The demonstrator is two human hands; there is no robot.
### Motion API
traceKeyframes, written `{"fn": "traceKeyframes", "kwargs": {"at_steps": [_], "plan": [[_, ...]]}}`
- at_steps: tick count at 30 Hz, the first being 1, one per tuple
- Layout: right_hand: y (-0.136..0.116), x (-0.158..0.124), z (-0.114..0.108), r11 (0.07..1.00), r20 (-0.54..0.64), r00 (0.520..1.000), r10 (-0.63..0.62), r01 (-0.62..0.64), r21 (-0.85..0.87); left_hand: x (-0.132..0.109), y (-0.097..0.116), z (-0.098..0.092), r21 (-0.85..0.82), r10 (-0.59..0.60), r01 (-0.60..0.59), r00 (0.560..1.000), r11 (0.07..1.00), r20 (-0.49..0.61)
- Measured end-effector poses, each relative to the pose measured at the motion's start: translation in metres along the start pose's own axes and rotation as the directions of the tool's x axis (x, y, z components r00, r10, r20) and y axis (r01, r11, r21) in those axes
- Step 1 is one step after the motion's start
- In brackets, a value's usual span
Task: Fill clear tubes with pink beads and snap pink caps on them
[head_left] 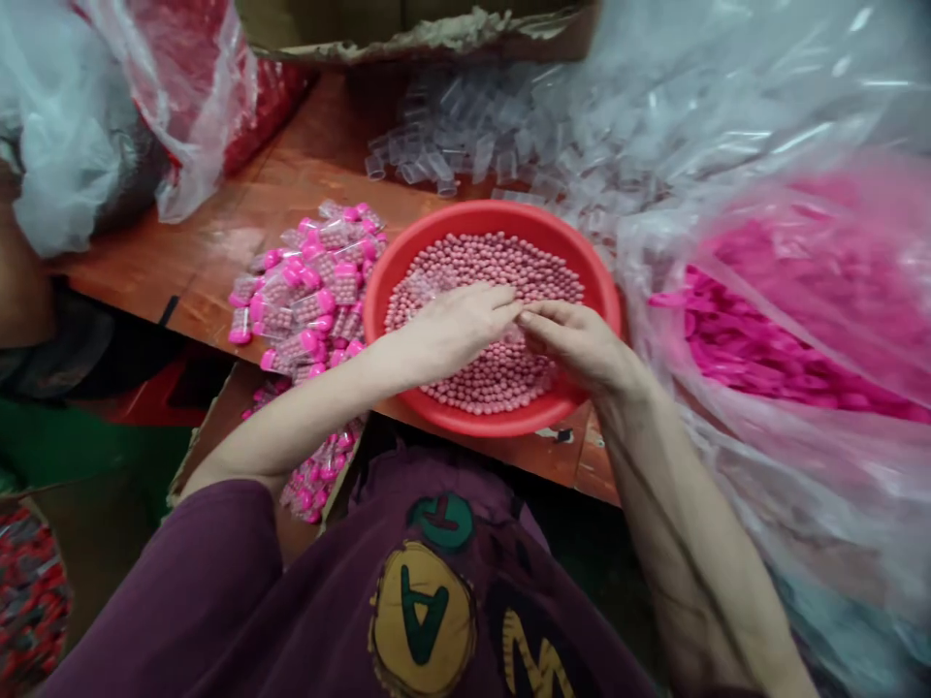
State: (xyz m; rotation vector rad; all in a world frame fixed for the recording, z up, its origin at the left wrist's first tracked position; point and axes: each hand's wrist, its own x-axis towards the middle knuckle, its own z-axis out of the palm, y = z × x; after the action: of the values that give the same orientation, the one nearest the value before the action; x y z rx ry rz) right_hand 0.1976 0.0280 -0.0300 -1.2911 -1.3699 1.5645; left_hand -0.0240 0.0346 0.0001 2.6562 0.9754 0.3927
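Observation:
A red basin [495, 424] full of small pink beads [501, 388] sits in front of me. Both hands meet above the beads, fingertips nearly touching. My left hand [469, 325] is palm down with its fingers pressed together; whatever is under it is hidden. My right hand [571, 334] is closed in a pinch, thumb and fingers together, and what it grips cannot be made out. Something clear, perhaps a small plastic tube [429, 284], lies on the beads beside my left hand. Left of the basin is a pile of bead-filled clear bottles with pink caps [309, 291].
Loose clear tubes [443, 160] spread behind the basin, below a torn cardboard box [422, 34]. At right, a plastic bag holds bright pink caps [771, 349]. More filled bottles [327, 475] lie in a box below the table edge. Another person's arm [21, 271] is at far left.

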Motion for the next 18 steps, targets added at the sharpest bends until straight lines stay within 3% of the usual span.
{"fn": "traceKeyframes", "kwargs": {"at_steps": [3, 5, 7, 9, 13, 15, 18], "plan": [[0.007, -0.002, -0.001, 0.989, -0.090, 0.996, -0.026, 0.013, -0.146, 0.008, -0.002, 0.006, 0.185, -0.001, -0.014, 0.997, 0.983, 0.081], [0.010, -0.008, -0.004, 0.943, -0.178, 0.974, -0.140, 0.077, -0.323, 0.017, -0.006, 0.011, 0.238, -0.052, 0.019, 0.990, 0.971, 0.132], [0.013, -0.018, -0.010, 0.869, -0.228, 0.932, -0.283, 0.148, -0.471, 0.029, -0.011, 0.015, 0.169, -0.067, 0.041, 0.986, 0.985, 0.150], [0.015, -0.031, -0.017, 0.814, -0.238, 0.891, -0.386, 0.208, -0.543, 0.041, -0.013, 0.020, -0.044, -0.038, 0.042, 0.995, 0.998, 0.092], [0.024, -0.050, -0.022, 0.854, -0.331, 0.828, -0.452, 0.294, -0.430, 0.052, -0.010, 0.038, -0.531, -0.123, 0.071, 0.990, 0.845, -0.063], [0.030, -0.052, -0.020, 0.890, -0.400, 0.805, -0.438, 0.327, -0.317, 0.053, -0.006, 0.046, -0.625, -0.162, 0.065, 0.982, 0.778, -0.099], [0.036, -0.050, -0.018, 0.911, -0.460, 0.786, -0.412, 0.371, -0.183, 0.051, -0.002, 0.054, -0.620, -0.124, -0.022, 0.973, 0.784, -0.192]]}}
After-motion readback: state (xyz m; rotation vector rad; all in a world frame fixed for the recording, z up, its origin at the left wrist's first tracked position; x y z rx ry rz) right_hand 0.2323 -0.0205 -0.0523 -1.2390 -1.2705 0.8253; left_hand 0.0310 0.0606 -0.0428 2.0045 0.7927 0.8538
